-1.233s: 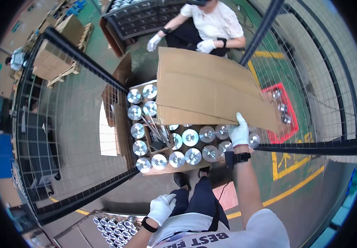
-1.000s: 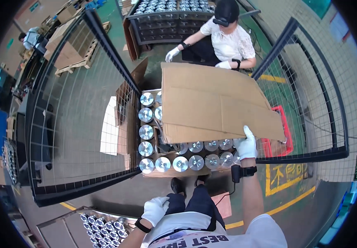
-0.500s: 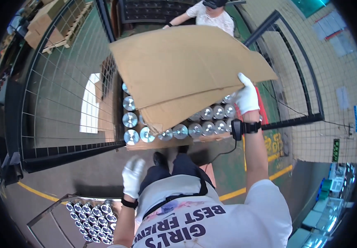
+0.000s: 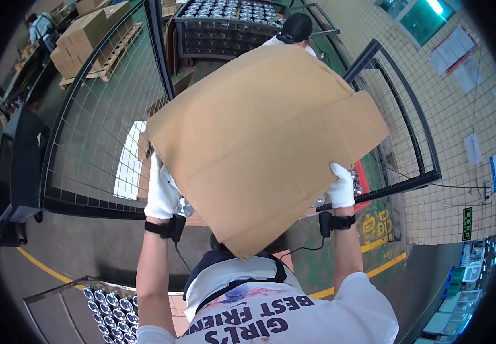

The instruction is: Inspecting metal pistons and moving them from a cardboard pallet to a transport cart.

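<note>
A large brown cardboard sheet (image 4: 259, 137) with fold lines spreads out in front of me, one corner pointing toward my body. My right hand (image 4: 341, 186), in a white glove, grips its right edge with the thumb on top. At the left edge is my gloved left hand (image 4: 163, 192), closed on the cardboard with part of the fingers hidden behind it. Beneath the sheet only a few shiny round metal parts (image 4: 185, 207) peek out beside my left hand; the others are covered.
Black mesh gates (image 4: 96, 206) stand open left and right. Beyond the sheet is a person in a dark cap (image 4: 297, 27) near a rack of metal parts (image 4: 230, 23). Behind me at lower left, a cart holds similar parts (image 4: 113, 312). Boxes (image 4: 81, 43) sit on a pallet.
My left hand has risen from beside my body to the sheet's left edge and taken hold. The sheet has turned and come nearer, covering more metal parts. My right hand has moved nearer too.
</note>
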The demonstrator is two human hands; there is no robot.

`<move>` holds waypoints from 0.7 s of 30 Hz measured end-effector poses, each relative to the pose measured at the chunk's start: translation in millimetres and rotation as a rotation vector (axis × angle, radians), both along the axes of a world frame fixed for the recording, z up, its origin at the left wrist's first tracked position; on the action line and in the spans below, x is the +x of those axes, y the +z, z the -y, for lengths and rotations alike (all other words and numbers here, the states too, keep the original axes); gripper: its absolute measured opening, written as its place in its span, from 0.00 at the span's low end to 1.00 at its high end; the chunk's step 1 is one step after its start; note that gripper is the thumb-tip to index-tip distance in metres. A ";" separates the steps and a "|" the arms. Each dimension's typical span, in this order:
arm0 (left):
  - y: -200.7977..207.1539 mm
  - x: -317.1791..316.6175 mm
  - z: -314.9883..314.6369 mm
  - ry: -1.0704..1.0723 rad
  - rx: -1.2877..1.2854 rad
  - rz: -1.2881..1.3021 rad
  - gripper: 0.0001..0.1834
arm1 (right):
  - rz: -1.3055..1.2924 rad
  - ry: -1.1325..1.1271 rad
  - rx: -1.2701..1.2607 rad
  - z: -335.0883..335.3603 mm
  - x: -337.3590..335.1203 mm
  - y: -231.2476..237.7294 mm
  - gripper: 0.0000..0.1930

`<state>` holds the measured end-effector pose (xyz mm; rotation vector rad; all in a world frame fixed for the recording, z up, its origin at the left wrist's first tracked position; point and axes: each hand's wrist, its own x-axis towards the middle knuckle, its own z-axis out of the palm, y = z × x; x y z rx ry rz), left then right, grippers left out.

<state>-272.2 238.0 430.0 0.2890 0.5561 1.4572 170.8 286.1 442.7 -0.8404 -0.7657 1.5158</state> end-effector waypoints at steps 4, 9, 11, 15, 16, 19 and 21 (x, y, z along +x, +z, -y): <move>33.3 24.8 -12.8 0.120 0.027 -0.100 0.29 | -0.044 -0.046 0.054 19.2 33.7 -8.4 0.26; 122.0 43.8 -53.2 0.178 0.158 -0.456 0.21 | 0.131 -0.250 0.156 -4.9 64.9 17.1 0.29; 136.9 21.3 -72.1 0.420 0.522 -1.164 0.20 | 0.108 -0.312 0.233 -31.5 44.5 46.8 0.28; 234.7 58.4 -56.8 0.234 0.552 -0.504 0.26 | 0.140 -0.232 0.328 -72.0 22.1 101.4 0.22; 242.8 65.6 -55.3 0.307 0.563 -0.508 0.25 | 0.061 -0.210 0.337 -81.1 11.9 114.9 0.22; 255.0 46.9 -44.9 0.404 0.605 -0.531 0.26 | -0.064 -0.024 0.402 -116.0 -11.1 136.5 0.20; 261.3 -6.7 -23.4 0.772 0.699 -1.182 0.24 | 0.286 -0.088 0.724 -163.8 -19.0 129.1 0.18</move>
